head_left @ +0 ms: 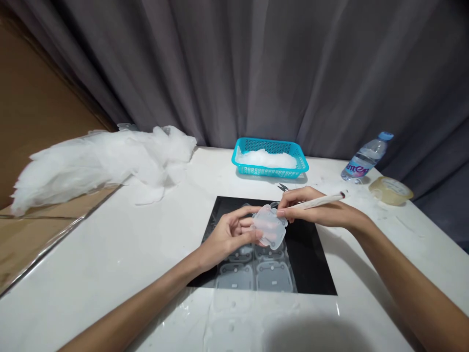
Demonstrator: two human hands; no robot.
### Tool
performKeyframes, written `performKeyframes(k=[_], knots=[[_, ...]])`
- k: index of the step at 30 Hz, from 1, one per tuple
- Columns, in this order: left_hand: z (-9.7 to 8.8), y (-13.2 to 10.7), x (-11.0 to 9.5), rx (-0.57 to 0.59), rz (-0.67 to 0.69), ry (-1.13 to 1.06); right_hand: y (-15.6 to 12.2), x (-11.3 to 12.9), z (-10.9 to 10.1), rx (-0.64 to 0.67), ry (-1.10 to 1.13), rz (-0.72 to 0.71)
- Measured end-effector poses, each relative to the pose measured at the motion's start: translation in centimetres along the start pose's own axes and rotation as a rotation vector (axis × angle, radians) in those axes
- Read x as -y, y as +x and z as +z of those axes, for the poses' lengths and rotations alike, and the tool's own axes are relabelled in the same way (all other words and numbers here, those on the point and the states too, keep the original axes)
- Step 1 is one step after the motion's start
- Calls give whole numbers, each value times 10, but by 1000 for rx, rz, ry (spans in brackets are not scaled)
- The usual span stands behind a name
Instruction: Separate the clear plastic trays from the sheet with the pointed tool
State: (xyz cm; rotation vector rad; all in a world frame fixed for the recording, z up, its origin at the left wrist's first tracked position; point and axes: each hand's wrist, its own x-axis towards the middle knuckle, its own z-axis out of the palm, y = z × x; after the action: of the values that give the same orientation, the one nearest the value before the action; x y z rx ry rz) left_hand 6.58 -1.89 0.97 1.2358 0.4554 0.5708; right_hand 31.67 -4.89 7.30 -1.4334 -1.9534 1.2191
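My left hand (pixel 227 234) holds a small translucent plastic pouch (pixel 270 229) just above a black mat (pixel 315 264), fingers wrapped round its left side. My right hand (pixel 311 208) pinches a thin pale stick (pixel 317 201) with a dark red end, its tip touching the pouch's upper right corner. Several more clear pouches (pixel 256 275) lie flat in rows on the mat below my hands.
A turquoise basket (pixel 270 168) of white stuffing stands at the back. Small scissors (pixel 282 187) lie in front of it. A heap of white stuffing (pixel 102 161) sits at the left, a water bottle (pixel 364 160) and a tape roll (pixel 390 189) at the right. A grey curtain hangs behind.
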Motion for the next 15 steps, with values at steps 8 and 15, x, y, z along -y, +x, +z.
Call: performKeyframes(k=[8, 15], knots=[[-4, 0, 11, -90, -46, 52, -3, -1, -4, 6, -2, -16], [0, 2, 9, -171, -83, 38, -4, -3, -7, 27, 13, -36]])
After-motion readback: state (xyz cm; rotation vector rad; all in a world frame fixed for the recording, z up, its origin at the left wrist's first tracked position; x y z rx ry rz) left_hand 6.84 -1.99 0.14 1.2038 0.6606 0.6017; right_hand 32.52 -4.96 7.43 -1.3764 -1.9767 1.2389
